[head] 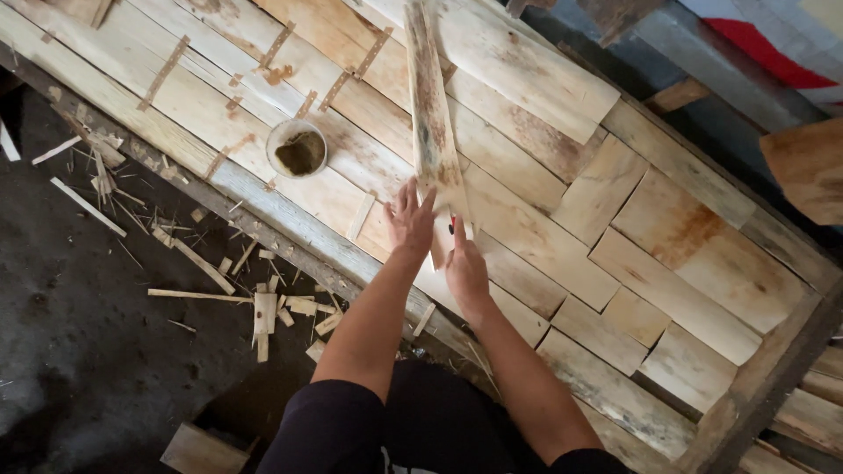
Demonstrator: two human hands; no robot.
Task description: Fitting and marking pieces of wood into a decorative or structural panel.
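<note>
Hands met at the near end of a long stained plank (432,114), which lay lengthwise across the pale boards of the wooden bed (615,263). My left hand (410,219) pressed flat with fingers spread beside the plank's end, touching it. My right hand (465,263) gripped the plank's lower end from below, thumb up along its edge. I saw a small cup (297,147) of dark paste standing on the boards to the left, near thin paper strips (163,72). Splinters (263,307) littered the dark floor (79,369).

Woodworking shop, veneer sheets (527,237), floor offcuts (263,312)
</note>
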